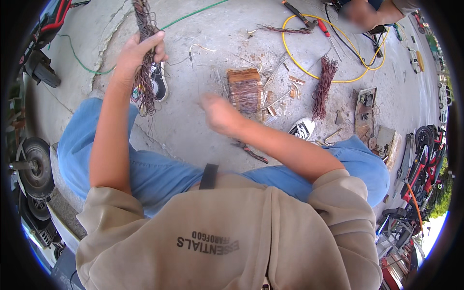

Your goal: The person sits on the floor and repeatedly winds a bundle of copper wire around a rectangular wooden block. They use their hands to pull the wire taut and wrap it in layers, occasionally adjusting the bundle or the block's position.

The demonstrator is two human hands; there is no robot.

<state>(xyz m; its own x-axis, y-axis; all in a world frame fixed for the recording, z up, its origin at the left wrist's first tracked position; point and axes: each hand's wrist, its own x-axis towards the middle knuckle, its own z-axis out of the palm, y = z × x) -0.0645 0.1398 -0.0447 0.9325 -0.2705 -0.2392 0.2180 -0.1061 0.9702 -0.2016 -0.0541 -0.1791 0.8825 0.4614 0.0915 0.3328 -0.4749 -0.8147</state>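
left arm stretched forward, the left hand clamped round a dark wire bundle; right arm angled inward, the right hand near the wire-wound block on the floor, too blurred to tell whether its fingers pinch anything

Bright, even daylight on pale concrete floor; shadows soft and shallow. Strongest glare at near right: white patch burnt out beside brightly lit foliage. Left side darker around wheel. Right hand smeared by motion; left hand fairly clear. Co-worker at far right partly blurred. Wire-wound block readable, fine strands soft. Fisheye rim bends parked two-wheelers; corners black, edges fringed blue-violet.
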